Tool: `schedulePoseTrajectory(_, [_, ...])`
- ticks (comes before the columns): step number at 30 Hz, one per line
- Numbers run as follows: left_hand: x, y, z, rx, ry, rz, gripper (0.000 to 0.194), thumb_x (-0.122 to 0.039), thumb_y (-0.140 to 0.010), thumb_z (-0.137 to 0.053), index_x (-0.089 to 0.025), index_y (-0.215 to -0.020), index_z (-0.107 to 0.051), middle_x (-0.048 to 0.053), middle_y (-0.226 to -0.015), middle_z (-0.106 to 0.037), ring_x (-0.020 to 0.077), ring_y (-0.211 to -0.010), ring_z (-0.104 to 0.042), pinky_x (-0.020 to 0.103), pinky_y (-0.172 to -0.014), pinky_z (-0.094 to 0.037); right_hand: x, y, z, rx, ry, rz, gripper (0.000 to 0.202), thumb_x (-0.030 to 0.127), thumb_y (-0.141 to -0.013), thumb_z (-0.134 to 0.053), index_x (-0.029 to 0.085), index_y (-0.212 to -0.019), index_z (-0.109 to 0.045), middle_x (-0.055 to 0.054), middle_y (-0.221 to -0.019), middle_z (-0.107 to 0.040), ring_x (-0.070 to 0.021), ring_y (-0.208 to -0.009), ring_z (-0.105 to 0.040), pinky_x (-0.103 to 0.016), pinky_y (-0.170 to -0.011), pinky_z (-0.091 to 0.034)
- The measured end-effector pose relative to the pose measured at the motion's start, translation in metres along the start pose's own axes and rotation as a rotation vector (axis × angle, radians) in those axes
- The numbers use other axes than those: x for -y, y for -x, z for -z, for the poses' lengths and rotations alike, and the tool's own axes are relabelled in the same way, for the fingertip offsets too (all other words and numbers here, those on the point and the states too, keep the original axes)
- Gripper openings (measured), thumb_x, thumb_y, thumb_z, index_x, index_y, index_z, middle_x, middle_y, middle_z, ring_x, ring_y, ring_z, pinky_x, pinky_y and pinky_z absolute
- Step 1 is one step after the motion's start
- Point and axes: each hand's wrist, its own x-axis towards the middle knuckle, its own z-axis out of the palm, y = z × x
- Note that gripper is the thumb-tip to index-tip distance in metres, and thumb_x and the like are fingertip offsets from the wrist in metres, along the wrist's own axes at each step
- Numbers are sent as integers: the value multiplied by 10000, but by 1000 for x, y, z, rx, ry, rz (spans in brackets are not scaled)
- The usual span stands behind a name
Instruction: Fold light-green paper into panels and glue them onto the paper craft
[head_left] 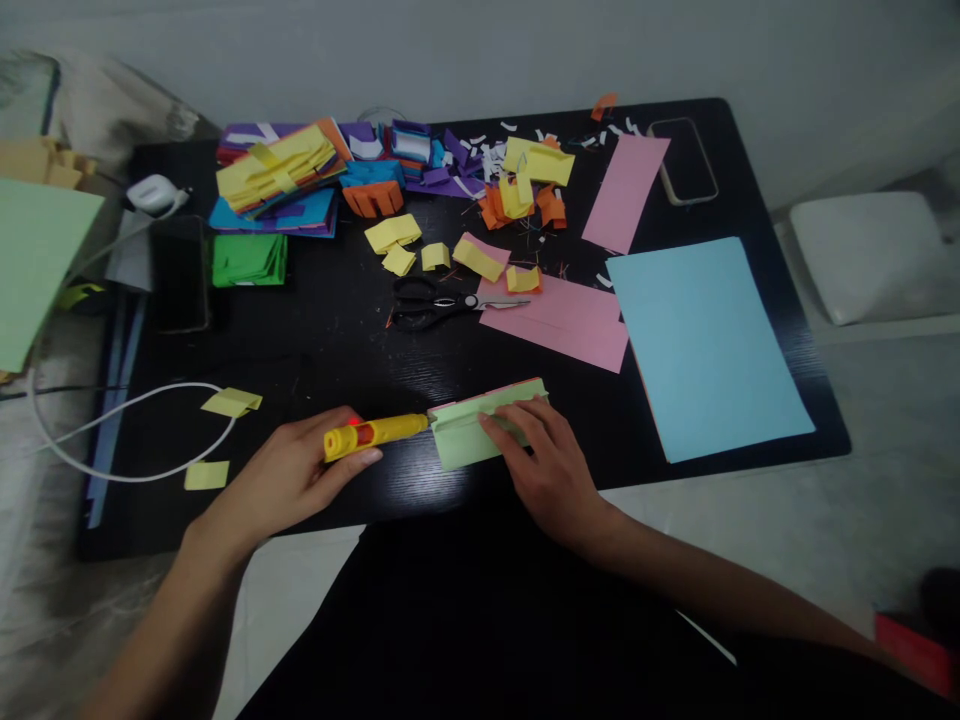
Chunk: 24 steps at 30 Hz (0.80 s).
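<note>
My left hand (311, 465) is closed around a yellow utility knife (375, 435), its tip pointing right. The knife's tip touches or nearly touches the left end of a folded pale green paper (469, 440), which has an orange-red edge showing along its far side. My right hand (547, 465) lies over the right part of this paper, fingers spread and pressing it to the table. Beyond the paper, black-handled scissors (435, 303) rest with their blades on a pink sheet (562, 325).
Bundles of folded coloured paper (277, 170) and small scraps crowd the back of the black table (337, 350). A stack of light blue sheets (712, 350) is at right, with a phone (682, 162) behind. A white cable (135, 478) loops at left near another dark phone (180, 275).
</note>
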Motion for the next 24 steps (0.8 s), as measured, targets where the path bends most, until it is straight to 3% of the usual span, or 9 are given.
schedulePoseTrajectory(7, [1, 1, 0, 15, -32, -29, 250, -408, -1027, -590, -230, -851, -597, 1, -793, -641, 129, -580, -580, 278, -545, -443, -1, 1, 0, 16, -5, -4, 597, 10, -1005, -520, 253, -1551, -530, -125, -1307, -695, -311, -1287, -594, -553, -1137, -536])
schedulePoseTrajectory(12, [-9, -4, 8, -5, 11, -72, 170, -357, -1036, -577, -225, -935, -614, 12, -881, -671, 132, -645, -613, 263, -579, -479, -1, 2, -2, 5, 34, -1, 528, 42, -1014, -543, 233, -1505, -585, -115, -1310, -706, -298, -1293, -592, -539, -1162, -501])
schedulePoseTrajectory(18, [-31, -41, 9, 53, -42, -116, 282, -421, -1054, -541, -204, -883, -598, 12, -853, -633, 147, -720, -626, 277, -664, -477, -1, 4, -6, -46, 58, 25, 444, 53, -1022, -545, 156, -1444, -638, -144, -1301, -720, -286, -1289, -600, -441, -1042, -570])
schedulePoseTrajectory(24, [-44, -82, -13, 123, -53, -137, 378, -515, -1075, -474, -203, -888, -577, 10, -856, -606, 161, -759, -637, 281, -684, -464, 0, 8, -10, -66, 20, 13, 467, 70, -1032, -527, 155, -1483, -615, -141, -1320, -719, -292, -1341, -579, -444, -1114, -560])
